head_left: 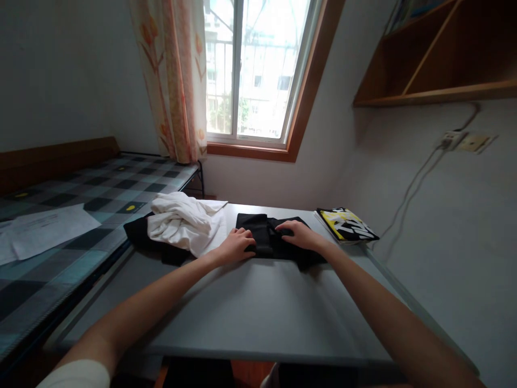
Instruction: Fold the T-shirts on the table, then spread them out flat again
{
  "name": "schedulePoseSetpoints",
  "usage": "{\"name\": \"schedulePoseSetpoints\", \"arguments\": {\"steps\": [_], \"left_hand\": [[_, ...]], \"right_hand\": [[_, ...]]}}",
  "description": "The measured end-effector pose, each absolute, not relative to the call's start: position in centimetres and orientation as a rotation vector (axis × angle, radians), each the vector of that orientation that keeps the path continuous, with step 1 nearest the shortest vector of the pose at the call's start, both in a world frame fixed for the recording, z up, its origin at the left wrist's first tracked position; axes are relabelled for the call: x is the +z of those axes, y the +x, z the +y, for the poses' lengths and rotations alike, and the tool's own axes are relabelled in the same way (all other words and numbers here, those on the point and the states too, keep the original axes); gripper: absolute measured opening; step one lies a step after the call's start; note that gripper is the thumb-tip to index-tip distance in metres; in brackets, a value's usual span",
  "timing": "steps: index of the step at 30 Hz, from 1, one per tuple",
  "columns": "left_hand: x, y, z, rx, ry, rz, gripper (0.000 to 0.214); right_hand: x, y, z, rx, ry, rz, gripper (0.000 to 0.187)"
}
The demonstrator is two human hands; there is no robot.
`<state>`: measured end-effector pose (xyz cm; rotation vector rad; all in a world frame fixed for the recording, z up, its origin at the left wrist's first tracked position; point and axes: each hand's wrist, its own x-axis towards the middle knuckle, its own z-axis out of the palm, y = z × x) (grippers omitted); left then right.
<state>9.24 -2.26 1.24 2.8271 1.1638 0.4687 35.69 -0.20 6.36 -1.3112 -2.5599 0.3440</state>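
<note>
A black garment (262,242), partly folded into a flat strip, lies across the grey-white table (258,312). My left hand (236,247) is at its left end, fingers curled over the fabric and thumb near the front edge. On the right part of the cloth, my right hand (301,235) pinches a raised fold between thumb and fingers. The cloth's right end is loose and hangs a little toward me. To the left of my left hand sits a crumpled white garment (183,218), with another black cloth (149,237) partly under it.
A book or magazine (346,224) with a yellow, black and white cover lies at the table's back right corner. Left of the table is a bed with a checked cover (92,183) and paper sheets (52,229). A wall shelf (436,97) hangs above right, near a plugged-in cable (416,188).
</note>
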Motion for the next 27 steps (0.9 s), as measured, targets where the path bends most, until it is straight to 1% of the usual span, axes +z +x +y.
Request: {"name": "schedulePoseSetpoints", "arguments": {"steps": [2,4,6,8,9,12,14,16,18,19,21,23,25,27], "left_hand": [[1.6,9.4,-2.3,0.458,2.847,1.22,0.016],[2.2,8.8,-2.0,0.545,2.795,1.362,0.023],[3.1,7.2,-1.7,0.701,2.726,1.553,0.035],[4.2,5.2,-1.4,0.803,2.674,1.775,0.043],[4.7,4.3,-1.3,0.796,2.648,1.895,0.045],[5.6,2.5,-1.4,0.659,2.593,2.136,0.048],[5.5,2.6,-1.7,0.64,2.613,2.145,0.053],[4.9,3.5,-2.0,0.72,2.701,2.02,0.057],[4.2,4.8,-2.4,0.751,2.86,1.734,0.055],[3.9,5.6,-2.6,0.706,2.952,1.524,0.051],[3.4,7.2,-3.0,0.534,3.067,1.078,0.038],[2.8,8.7,-3.5,0.399,3.054,0.747,0.027],[2.2,10.2,-3.9,0.395,2.974,0.609,0.024],[1.5,11.5,-4.0,0.479,2.893,0.626,0.033]], "right_hand": [[5.8,33.4,-0.4,0.349,-1.145,-2.713,0.035],[5.2,32.2,-0.5,0.211,-1.148,-2.807,0.035],[5.1,32.2,-0.4,-0.008,-1.312,-2.834,0.032],[5.3,33.1,-0.1,-0.222,-1.633,-2.79,0.027],[5.5,33.6,0.1,-0.295,-1.812,-2.747,0.026],[6.0,35.1,0.5,-0.359,-2.186,-2.62,0.022],[6.1,35.5,0.6,-0.347,-2.195,-2.642,0.021],[5.9,35.5,0.5,-0.384,-2.077,-2.713,0.032],[5.7,35.2,0.3,-0.413,-1.908,-2.804,0.042],[5.6,35.0,0.3,-0.402,-1.845,-2.84,0.041],[5.4,34.6,0.4,-0.314,-1.815,-2.867,0.027],[5.3,34.1,0.7,-0.172,-1.852,-2.8,0.024],[5.3,33.7,1.1,0.013,-1.852,-2.628,0.024],[5.7,33.2,1.5,0.27,-1.74,-2.384,0.023]]}}
